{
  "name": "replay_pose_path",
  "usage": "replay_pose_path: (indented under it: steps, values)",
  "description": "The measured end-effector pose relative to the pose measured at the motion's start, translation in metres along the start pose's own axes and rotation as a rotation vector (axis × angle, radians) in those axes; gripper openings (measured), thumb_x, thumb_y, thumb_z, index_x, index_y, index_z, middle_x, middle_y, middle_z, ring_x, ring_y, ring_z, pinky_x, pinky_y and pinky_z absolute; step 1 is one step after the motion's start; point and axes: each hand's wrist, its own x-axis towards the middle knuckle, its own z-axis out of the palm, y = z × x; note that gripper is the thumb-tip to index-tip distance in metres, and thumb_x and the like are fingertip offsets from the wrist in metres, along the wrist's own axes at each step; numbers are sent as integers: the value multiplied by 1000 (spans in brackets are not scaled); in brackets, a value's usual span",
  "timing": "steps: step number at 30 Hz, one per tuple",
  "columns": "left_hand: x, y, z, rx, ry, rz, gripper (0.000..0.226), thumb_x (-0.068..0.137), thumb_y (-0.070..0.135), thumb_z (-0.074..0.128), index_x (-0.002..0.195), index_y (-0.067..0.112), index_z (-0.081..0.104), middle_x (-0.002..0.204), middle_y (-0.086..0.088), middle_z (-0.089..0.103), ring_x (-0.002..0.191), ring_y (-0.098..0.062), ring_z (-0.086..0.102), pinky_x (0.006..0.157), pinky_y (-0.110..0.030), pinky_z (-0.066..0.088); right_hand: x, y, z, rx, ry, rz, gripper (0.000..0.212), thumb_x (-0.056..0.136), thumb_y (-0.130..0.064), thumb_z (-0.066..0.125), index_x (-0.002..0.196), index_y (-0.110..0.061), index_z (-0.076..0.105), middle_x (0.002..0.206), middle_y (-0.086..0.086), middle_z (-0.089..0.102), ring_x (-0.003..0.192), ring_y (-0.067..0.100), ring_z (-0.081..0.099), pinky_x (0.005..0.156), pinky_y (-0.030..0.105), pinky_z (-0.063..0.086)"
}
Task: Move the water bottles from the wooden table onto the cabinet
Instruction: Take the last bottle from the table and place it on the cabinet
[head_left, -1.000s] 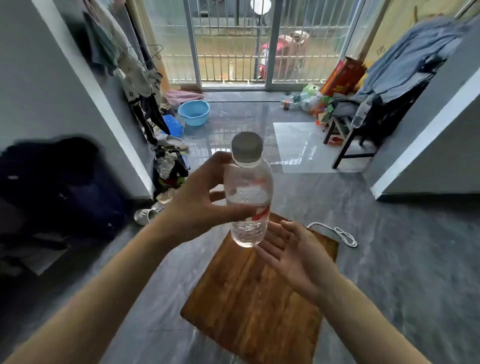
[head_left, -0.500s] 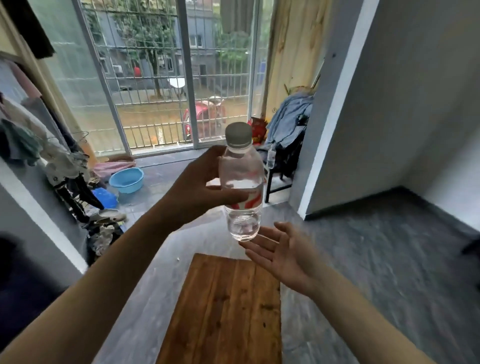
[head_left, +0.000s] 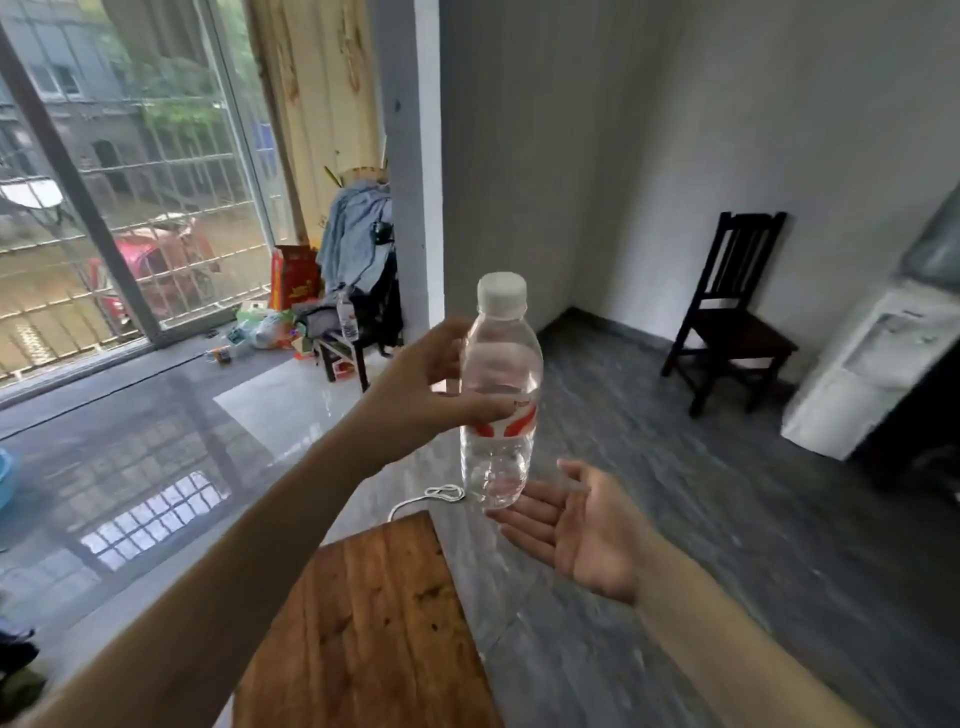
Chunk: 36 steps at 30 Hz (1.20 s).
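Water bottle (head_left: 500, 395): upright in the air, off the wooden table (head_left: 363, 623). Left hand (head_left: 431, 387) fingers clamped round its middle; right hand (head_left: 582, 525) flat, fingers apart, just beneath. Cabinet not visible; placement outstanding.

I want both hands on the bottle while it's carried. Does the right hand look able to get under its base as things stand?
Probably yes. The right hand lies open, palm up, just below the water bottle, which the left hand grips; nothing shows between them.

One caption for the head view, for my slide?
Left hand holds water bottle upright; open right hand waits beneath it.
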Motion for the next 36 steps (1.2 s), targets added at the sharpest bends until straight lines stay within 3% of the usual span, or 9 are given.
replay_pose_path:
  steps: [4,7,10,13,18,25,31,36]
  values:
    - [26,9,48,-100,-113,19,64,74,25,91,129,16,59,113,0,74,103,-12,73,81,-22,58,-26,-14,-40,51,69,-66,58,99,-39,35,127,7,56,120,26,68,111,34,68,83,40,58]
    - [47,16,91,-146,-199,37,67,70,32,89,129,21,59,114,-1,74,106,-17,73,87,-31,60,-47,-26,-72,91,103,-115,58,98,-39,37,127,7,55,120,28,67,112,35,66,82,38,59]
    - [67,24,141,-185,-288,55,61,68,36,87,123,30,62,114,-2,74,107,-20,73,93,-38,60,-70,-40,-108,141,151,-163,57,98,-37,38,129,10,50,120,31,65,117,39,63,89,41,55]
    - [92,37,194,-190,-373,84,57,69,40,87,121,37,63,113,3,75,107,-16,73,94,-38,59,-96,-57,-152,203,209,-226,57,98,-36,40,129,11,47,121,32,64,117,40,62,93,44,52]
    - [131,63,289,-261,-425,84,65,67,43,87,124,32,58,113,6,75,106,-11,73,91,-36,58,-145,-97,-225,266,267,-307,57,99,-36,40,127,12,51,121,33,64,112,41,65,89,45,54]
    - [170,91,398,-300,-503,113,47,69,40,87,110,41,64,109,7,77,103,-11,73,83,-22,57,-192,-138,-312,326,314,-355,56,99,-36,37,127,11,52,122,32,64,112,41,65,91,46,54]
    - [200,102,460,-301,-560,133,47,78,27,87,118,33,63,111,8,76,103,-9,73,83,-18,57,-209,-168,-359,394,333,-404,55,100,-34,37,126,11,54,122,31,64,111,42,65,91,46,54]
    - [240,101,497,-302,-568,159,53,78,35,84,126,30,62,115,12,75,107,-6,71,92,-28,55,-201,-201,-388,437,345,-433,55,101,-34,36,126,11,54,120,31,65,109,40,67,90,45,56]
